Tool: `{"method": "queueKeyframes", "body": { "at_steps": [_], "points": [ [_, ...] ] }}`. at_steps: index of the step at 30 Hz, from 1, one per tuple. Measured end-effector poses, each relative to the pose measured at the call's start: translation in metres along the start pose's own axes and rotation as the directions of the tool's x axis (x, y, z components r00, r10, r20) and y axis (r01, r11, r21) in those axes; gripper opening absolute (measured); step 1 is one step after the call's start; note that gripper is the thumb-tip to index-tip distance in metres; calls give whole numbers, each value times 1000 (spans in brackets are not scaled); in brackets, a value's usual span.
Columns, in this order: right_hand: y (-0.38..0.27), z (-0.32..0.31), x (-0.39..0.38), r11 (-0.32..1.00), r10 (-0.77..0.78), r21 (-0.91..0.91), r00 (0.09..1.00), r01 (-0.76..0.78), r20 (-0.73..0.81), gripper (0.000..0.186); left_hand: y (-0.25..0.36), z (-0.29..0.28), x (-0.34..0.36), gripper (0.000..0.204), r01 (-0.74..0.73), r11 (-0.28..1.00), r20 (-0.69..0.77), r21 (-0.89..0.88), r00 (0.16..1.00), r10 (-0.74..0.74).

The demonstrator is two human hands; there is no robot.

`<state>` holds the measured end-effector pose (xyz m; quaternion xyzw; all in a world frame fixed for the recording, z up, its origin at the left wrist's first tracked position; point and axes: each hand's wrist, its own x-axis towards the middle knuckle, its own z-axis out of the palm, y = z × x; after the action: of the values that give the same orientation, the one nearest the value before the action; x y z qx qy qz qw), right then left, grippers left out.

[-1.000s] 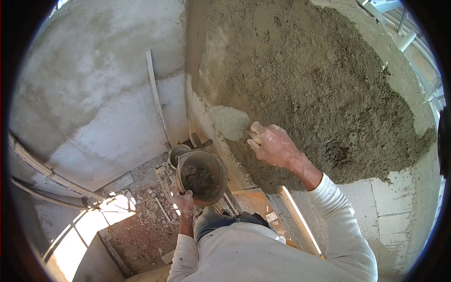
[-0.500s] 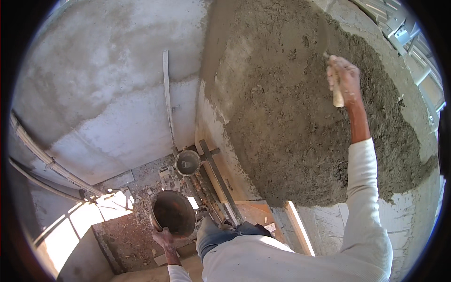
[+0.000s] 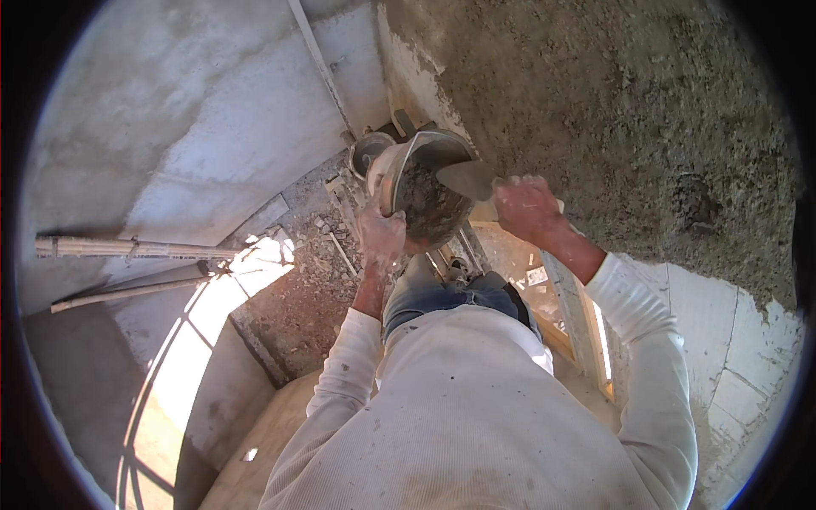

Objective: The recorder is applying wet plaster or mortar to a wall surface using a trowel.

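My left hand [image 3: 382,231] grips the near left rim of a round mortar bucket [image 3: 393,174], tilted so that its opening faces right. Dark wet mortar [image 3: 433,200] lies inside it. My right hand [image 3: 529,204] is closed round the handle of a trowel [image 3: 467,179]. The trowel's rounded blade reaches over the bucket's right rim, above the mortar; whether it touches the mortar I cannot tell. To the right rises a wall coated in rough grey mortar [image 3: 612,110].
A second, smaller bucket [image 3: 367,150] stands behind the held one. Rubble [image 3: 319,280] litters the floor at left. A long pole [image 3: 319,64] leans on the left wall, pipes [image 3: 140,248] run along the far left, and timber planks [image 3: 586,319] stand at right.
My right hand with the trowel has come down from the coated wall to the bucket. My left hand has lifted the bucket up and to the right. The view has shifted too.
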<state>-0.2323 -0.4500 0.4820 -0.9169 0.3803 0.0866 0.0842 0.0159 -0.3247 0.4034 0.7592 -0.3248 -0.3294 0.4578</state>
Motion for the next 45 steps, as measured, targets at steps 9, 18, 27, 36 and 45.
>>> {"method": "queueKeyframes", "body": {
  "at_steps": [9, 18, 27, 36, 45],
  "points": [
    [-11, 39, -10, 813, 285, 459, 933, -357, 220, 37, 67, 43, -9, 59, -175, 977, 228, -120, 953, 199],
    [-20, -9, -32, 744, 424, 507, 894, -436, 147, 46, 33, 44, 5, 35, -134, 963, -9, -233, 991, 136],
    [-22, -160, 13, 932, 234, 311, 965, -187, -119, 40, -12, 17, 3, 39, -58, 899, -195, -434, 980, -31],
    [-66, -323, 4, 508, -363, 823, 930, 253, -62, 20, -77, -55, -41, 52, 8, 880, -416, -475, 879, -233],
    [86, -410, 0, 772, 332, 534, 498, 345, -801, 31, -137, -71, -59, 51, 219, 907, -539, -359, 745, -393]
  ]
}}
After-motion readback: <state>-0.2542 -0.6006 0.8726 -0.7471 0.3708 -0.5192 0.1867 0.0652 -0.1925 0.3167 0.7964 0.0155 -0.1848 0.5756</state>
